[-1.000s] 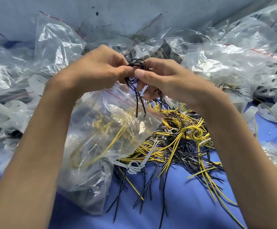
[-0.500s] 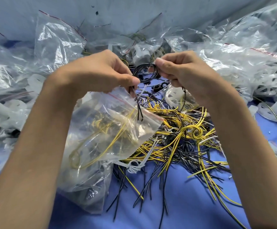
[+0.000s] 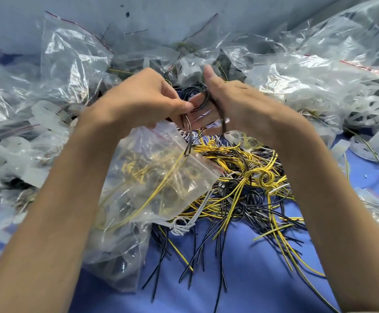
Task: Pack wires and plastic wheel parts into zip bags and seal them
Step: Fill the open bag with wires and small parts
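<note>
My left hand (image 3: 143, 98) pinches one end of a black wire (image 3: 203, 99) coiled into a loop and also holds the mouth of a clear zip bag (image 3: 161, 177) with yellow wires inside. My right hand (image 3: 236, 102) has its fingers stretched out, and the black loop runs around them, its tail hanging below the palm. Beneath both hands lies a tangled pile of yellow and black wires (image 3: 240, 184) on the blue table. White plastic wheel parts (image 3: 369, 150) lie at the right.
Crumpled clear zip bags are heaped at the left (image 3: 66, 62) and at the back right (image 3: 308, 71). A filled bag (image 3: 116, 267) lies under the held one. More white plastic parts (image 3: 41, 114) sit at the left. Bare blue table (image 3: 240, 290) shows in front.
My right hand has opened from a pinch and turned, its fingers now stretched through the black loop. The left hand and the bag have stayed nearly in place.
</note>
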